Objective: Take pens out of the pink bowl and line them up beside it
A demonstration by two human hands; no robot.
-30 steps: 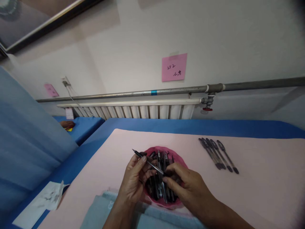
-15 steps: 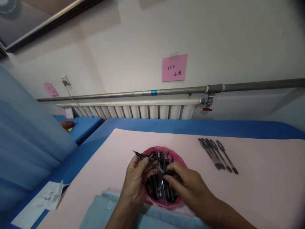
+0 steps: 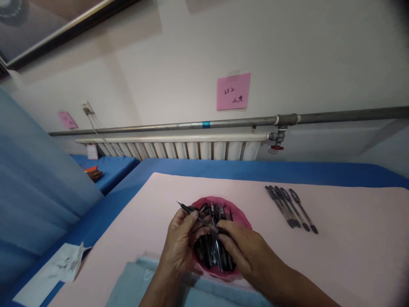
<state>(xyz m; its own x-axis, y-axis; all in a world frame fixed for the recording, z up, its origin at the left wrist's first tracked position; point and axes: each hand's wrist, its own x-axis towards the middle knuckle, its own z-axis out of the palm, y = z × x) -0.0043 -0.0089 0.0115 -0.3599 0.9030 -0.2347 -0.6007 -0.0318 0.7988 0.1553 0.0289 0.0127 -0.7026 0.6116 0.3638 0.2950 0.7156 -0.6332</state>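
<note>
A round red bowl (image 3: 242,214) full of black pens sits on the pink mat (image 3: 351,256). Over it, my left hand (image 3: 180,245) pinches a thin black pen (image 3: 195,215) whose tip points up and to the left. My right hand (image 3: 247,253) lies over the bowl's right side and its fingers close on the other end of that same pen. Several capped black pens (image 3: 289,206) lie side by side on the mat to the right of the bowl.
A grey-blue cloth (image 3: 134,283) lies at the near edge under my wrists. White paper (image 3: 54,270) rests on the blue table cover (image 3: 223,167) at left. A radiator (image 3: 179,149) and pipe run along the wall. Another person's hand (image 3: 94,174) rests on the far left table.
Both hands have shifted slightly left and down over the bowl, the pen still held between them. The other person's hand at far left has moved a little to the right.
</note>
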